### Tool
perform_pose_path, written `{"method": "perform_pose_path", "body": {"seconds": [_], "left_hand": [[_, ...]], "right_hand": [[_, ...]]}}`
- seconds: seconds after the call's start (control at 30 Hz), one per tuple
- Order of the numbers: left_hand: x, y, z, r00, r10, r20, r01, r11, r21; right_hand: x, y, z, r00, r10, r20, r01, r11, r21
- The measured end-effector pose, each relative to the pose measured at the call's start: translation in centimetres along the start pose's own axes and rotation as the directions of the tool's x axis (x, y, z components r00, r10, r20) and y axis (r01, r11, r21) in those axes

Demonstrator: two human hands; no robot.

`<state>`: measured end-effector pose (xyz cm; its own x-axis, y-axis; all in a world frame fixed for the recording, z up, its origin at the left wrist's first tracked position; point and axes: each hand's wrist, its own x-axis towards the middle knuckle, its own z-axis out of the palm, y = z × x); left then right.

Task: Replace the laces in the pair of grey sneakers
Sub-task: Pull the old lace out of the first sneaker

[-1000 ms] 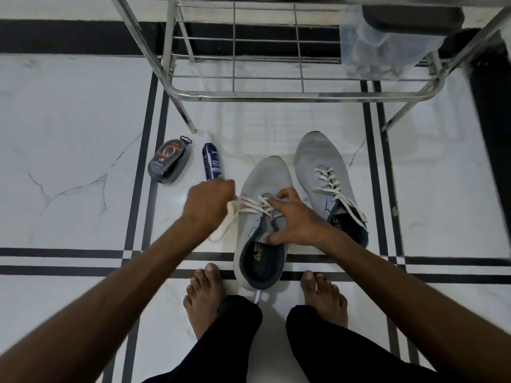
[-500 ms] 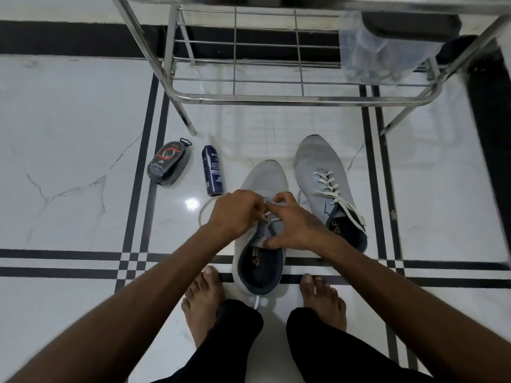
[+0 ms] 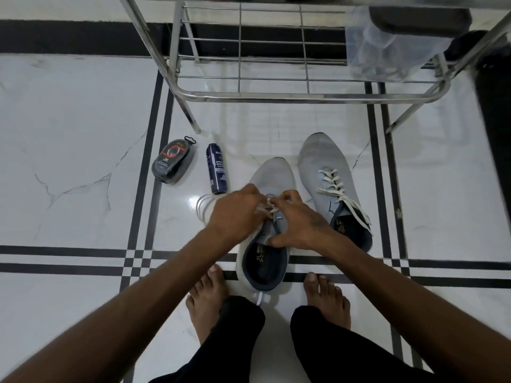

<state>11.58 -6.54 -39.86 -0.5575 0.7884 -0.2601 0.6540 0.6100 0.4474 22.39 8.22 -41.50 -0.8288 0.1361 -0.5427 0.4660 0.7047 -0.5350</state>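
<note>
**Both hands on the near sneaker's laces**

Person crouches barefoot on the marble floor (image 3: 69, 111), both hands working at the eyelet area of the near grey sneaker (image 3: 272, 178), which sits betw. the two feet, toe pointing away. Left hand (image 3: 235, 214) is over the sneaker's left side, fingers curled down round the white lace (image 3: 272, 208); a blurred loop of that lace hangs out to the left of the hand, over the floor. Right hand (image 3: 300, 225) is on the shoe's right side: fingertips pinch the lace at the top, thumb presses on the collar edge lower down. Exactly which eyelet the lace goes thru – can't tell, hands cover it.

Second grey sneaker (image 3: 326, 164) lies just to the right, close but not touching, angled a bit outward, its white lace (image 3: 338, 192) threaded w/ loose ends trailing toward the heel.

Left of the shoes: a dark blue spray can (image 3: 216, 168) lying flat, & further left a black shoe-polish sponge case (image 3: 173, 161). Steel rack (image 3: 304, 96) stands beyond, a clear plastic bag (image 3: 387, 42) on its right side.
</note>
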Motion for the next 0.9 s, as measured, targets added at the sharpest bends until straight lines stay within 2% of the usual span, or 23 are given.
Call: {"method": "perform_pose_path", "body": {"seconds": [0.07,0.2,0.27,0.37,0.47,0.53,0.63,0.77,0.83,0.9], "left_hand": [[1.1,0.6,0.7,0.992,-0.023,0.120,0.022,1.000,0.011],[0.7,-1.7,-0.3,0.996,-0.023,0.089,0.002,0.972,0.237],[-0.4,-3.6,-0.9,0.995,-0.066,0.074,0.042,0.954,0.297],[-1.9,-5.2,-1.5,0.998,-0.052,-0.019,0.054,0.992,0.111],[-1.7,-3.3,-0.8,0.992,0.125,0.027,-0.125,0.992,-0.010],[-0.6,-1.9,0.3,0.986,0.143,0.082,-0.149,0.986,0.069],[0.2,-1.8,0.2,0.992,0.127,0.002,-0.124,0.966,0.225],[-1.9,-3.4,-0.2,0.993,0.104,-0.058,-0.085,0.960,0.268],[-2.9,-4.3,0.0,0.996,0.054,-0.075,-0.044,0.990,0.136],[-2.9,-4.5,-0.1,0.999,-0.009,-0.054,0.003,0.996,-0.094]], "right_hand": [[-0.1,-0.1,0.0,1.000,-0.011,0.016,0.012,1.000,-0.018],[-0.2,-0.2,-0.1,0.998,-0.014,0.062,0.017,0.998,-0.062],[-0.3,-0.2,0.0,0.998,-0.003,0.063,0.005,0.999,-0.042],[-0.3,-0.3,0.1,0.998,-0.009,0.056,0.010,1.000,-0.013],[-0.2,-0.5,0.2,0.998,-0.017,0.054,0.017,1.000,-0.012],[-0.1,-0.5,0.1,0.998,-0.022,0.056,0.023,1.000,-0.016],[-0.1,-0.4,0.0,0.997,-0.019,0.071,0.018,1.000,0.018],[0.0,-1.1,0.2,0.996,-0.038,0.079,0.033,0.997,0.067],[0.2,-1.9,0.6,0.995,-0.052,0.083,0.048,0.997,0.058],[0.4,-2.1,1.0,0.996,-0.042,0.074,0.039,0.998,0.042]]}}
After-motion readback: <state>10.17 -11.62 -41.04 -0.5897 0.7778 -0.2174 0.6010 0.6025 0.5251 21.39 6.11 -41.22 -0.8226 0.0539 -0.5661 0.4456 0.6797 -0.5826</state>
